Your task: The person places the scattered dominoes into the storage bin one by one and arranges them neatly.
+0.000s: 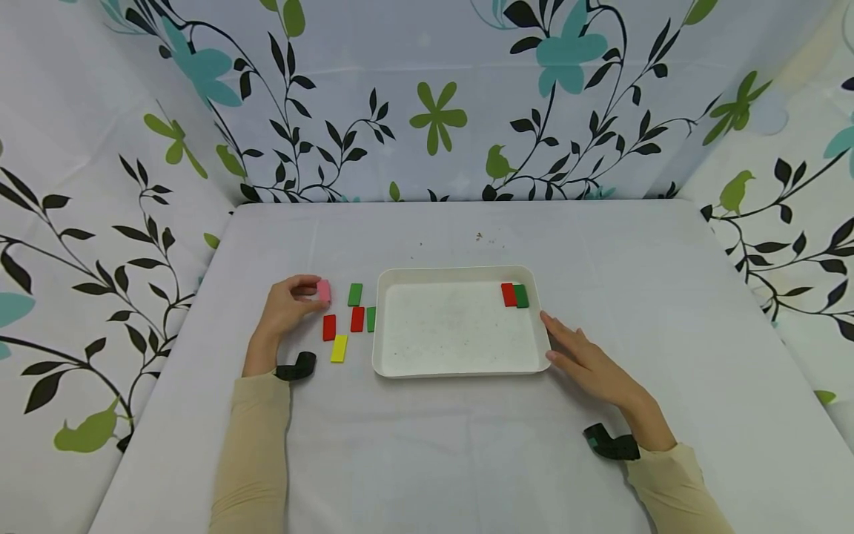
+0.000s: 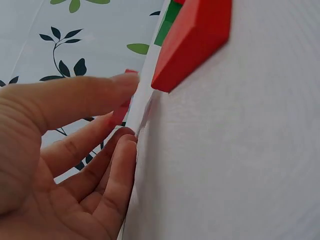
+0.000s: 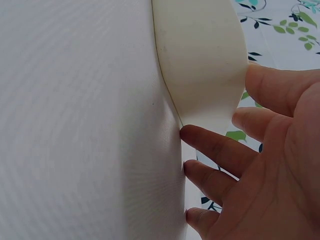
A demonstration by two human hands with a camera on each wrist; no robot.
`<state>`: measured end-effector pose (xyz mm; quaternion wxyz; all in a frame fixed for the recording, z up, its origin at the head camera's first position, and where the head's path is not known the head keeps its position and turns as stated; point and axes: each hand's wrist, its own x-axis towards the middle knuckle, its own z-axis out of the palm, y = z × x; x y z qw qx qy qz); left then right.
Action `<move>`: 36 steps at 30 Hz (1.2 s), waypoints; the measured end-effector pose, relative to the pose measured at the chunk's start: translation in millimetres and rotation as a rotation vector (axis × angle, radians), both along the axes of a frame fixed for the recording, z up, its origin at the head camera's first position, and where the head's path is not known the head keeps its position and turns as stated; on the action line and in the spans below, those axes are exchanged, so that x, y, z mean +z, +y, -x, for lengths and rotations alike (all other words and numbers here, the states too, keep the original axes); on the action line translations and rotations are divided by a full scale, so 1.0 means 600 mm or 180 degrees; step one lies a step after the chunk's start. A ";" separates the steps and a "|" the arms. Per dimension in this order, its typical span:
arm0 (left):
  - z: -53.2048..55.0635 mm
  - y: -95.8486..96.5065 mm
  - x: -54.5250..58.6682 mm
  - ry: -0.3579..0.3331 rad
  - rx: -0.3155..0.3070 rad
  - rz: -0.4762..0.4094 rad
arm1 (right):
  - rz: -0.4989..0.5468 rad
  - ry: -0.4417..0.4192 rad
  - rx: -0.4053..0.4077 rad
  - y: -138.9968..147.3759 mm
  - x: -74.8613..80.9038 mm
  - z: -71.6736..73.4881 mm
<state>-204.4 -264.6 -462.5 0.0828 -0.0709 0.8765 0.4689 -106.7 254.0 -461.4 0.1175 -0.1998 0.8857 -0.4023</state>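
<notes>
My left hand (image 1: 285, 308) pinches a small pink block (image 1: 324, 290) between thumb and fingers, left of the tray. In the left wrist view the thumb partly covers this block (image 2: 123, 109). Close by lie a red block (image 1: 330, 328), a yellow block (image 1: 339, 348), a green block (image 1: 356, 294) and another red block (image 1: 357, 320). A second green block (image 1: 371, 320) sits at the left edge of the white tray (image 1: 447, 334). With fingers extended, my right hand (image 1: 594, 371) touches the tray's right side; the right wrist view shows fingertips against its wall (image 3: 205, 60).
Inside the tray, near its far right corner, a red block (image 1: 508, 295) and a green block (image 1: 521, 297) lie side by side. A white cloth (image 1: 427, 452) covers the table. Small crumbs (image 1: 479, 237) lie behind the tray, and a patterned curtain (image 1: 434, 67) hangs around.
</notes>
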 end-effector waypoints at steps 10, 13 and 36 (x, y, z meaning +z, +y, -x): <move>-0.003 0.006 0.021 0.0210 0.0372 -0.0390 | 0.0007 0.0022 -0.0006 0.001 -0.001 0.001; -0.003 0.013 0.034 0.0338 0.0486 -0.0530 | 0.0003 0.0041 -0.0007 0.002 -0.002 0.001; 0.033 0.241 0.156 0.0724 -0.0071 -0.1389 | 0.0012 0.0001 0.0011 0.002 -0.003 0.002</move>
